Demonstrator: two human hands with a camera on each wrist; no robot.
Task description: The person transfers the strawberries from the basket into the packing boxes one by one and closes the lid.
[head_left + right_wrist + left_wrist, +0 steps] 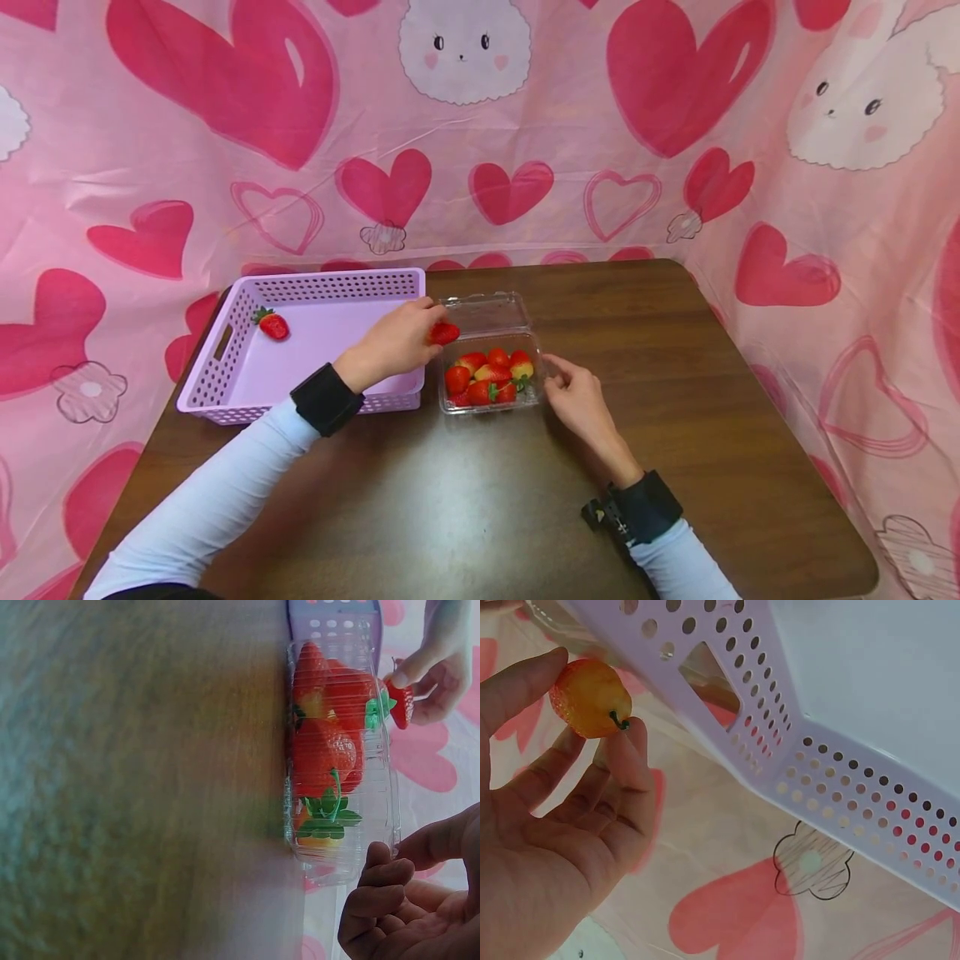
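My left hand (401,337) pinches a strawberry (445,333) between thumb and fingers, over the gap between the purple basket (202,404) and the clear plastic clamshell box (455,409). The left wrist view shows this strawberry's (592,697) yellowish end and a dark stem. Several red strawberries (480,392), some with yellow patches and green leaves, fill the box, whose lid (483,315) is folded back. At the box's right side, my right hand (581,400) grips the rim with its fingertips. The right wrist view shows its other fingers (375,892) curled below the rim.
One strawberry (273,325) with green leaves lies in the left part of the basket. Basket and box stand side by side on a brown wooden table (480,492). A pink curtain (570,108) printed with hearts hangs behind the table and along its sides.
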